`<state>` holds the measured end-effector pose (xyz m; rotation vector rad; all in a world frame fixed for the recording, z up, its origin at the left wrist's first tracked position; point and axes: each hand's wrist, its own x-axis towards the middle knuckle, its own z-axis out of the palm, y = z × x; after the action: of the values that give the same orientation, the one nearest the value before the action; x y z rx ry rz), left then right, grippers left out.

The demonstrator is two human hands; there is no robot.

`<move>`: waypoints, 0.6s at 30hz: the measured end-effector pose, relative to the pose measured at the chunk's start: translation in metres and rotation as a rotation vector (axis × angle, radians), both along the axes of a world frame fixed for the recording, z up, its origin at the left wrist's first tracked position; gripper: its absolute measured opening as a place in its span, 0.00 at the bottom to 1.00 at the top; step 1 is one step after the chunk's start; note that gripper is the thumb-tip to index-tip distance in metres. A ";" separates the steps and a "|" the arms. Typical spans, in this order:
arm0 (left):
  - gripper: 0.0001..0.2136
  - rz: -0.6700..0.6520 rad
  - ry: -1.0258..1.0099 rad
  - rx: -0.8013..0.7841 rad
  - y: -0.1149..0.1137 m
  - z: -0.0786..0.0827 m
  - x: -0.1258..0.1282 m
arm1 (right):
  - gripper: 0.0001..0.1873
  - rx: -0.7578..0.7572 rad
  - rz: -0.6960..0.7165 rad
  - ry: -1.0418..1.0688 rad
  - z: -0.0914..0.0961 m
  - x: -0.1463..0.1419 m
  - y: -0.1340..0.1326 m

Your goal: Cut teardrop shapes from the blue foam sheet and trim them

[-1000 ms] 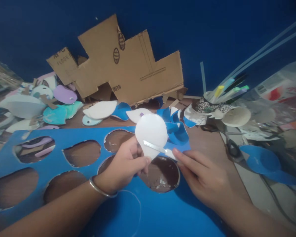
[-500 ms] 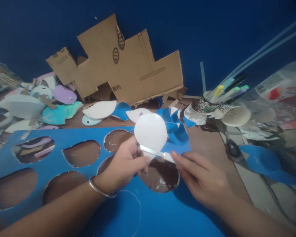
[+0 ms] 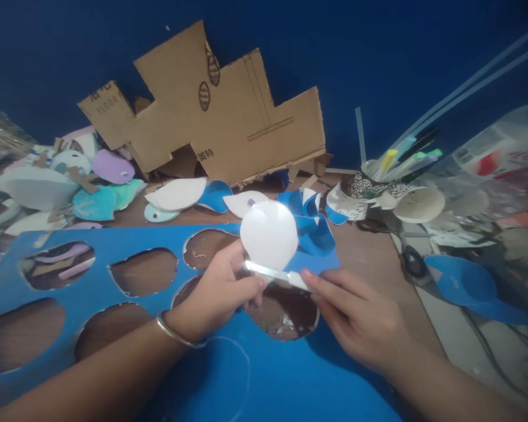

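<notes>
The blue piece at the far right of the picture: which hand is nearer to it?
Right. The right hand is to the left of the blue piece, apart from it; the left hand, holding the white piece, is farther to the left.

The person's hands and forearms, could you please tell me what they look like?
The left hand and right hand are ungloved, with no sleeves visible on the forearms. A slim, silver-coloured bangle circles the left wrist; the right wrist shows none.

Left hand [image 3: 224, 284] gripping white cutout [image 3: 269, 231], right hand [image 3: 361, 308] holding blade [image 3: 268, 271]
</notes>
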<state>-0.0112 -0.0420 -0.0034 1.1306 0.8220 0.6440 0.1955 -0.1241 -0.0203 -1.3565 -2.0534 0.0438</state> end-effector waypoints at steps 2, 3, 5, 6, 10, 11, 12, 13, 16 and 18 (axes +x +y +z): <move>0.13 -0.010 0.002 0.006 0.000 0.001 0.001 | 0.21 -0.001 -0.006 -0.007 0.000 0.000 0.000; 0.13 -0.015 0.007 0.009 0.000 0.002 0.001 | 0.21 0.000 -0.010 -0.008 0.000 0.000 0.000; 0.13 -0.020 0.024 0.014 0.000 0.002 0.001 | 0.21 -0.002 -0.010 -0.006 0.000 0.000 -0.001; 0.13 -0.022 0.030 0.016 0.001 0.002 0.001 | 0.21 -0.005 -0.006 -0.002 -0.001 0.000 -0.001; 0.14 -0.023 0.019 0.017 0.001 0.001 0.000 | 0.22 -0.022 -0.005 0.020 -0.002 0.001 -0.001; 0.14 -0.022 0.013 0.016 0.001 0.001 0.001 | 0.22 -0.023 -0.006 0.024 -0.002 0.001 0.000; 0.15 -0.021 0.009 0.013 0.001 0.001 0.001 | 0.22 -0.021 -0.005 0.029 -0.002 0.001 0.000; 0.15 -0.021 0.007 0.011 0.001 0.002 0.001 | 0.22 -0.019 -0.001 0.034 -0.002 0.001 0.000; 0.14 -0.021 0.011 0.017 0.000 0.001 0.000 | 0.22 -0.013 0.015 0.042 -0.001 0.001 0.001; 0.13 -0.014 0.021 0.023 0.000 0.000 -0.001 | 0.22 -0.019 0.023 0.043 0.000 0.001 0.001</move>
<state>-0.0119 -0.0422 -0.0034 1.1646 0.8253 0.6318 0.1960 -0.1230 -0.0200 -1.3321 -2.0379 0.1024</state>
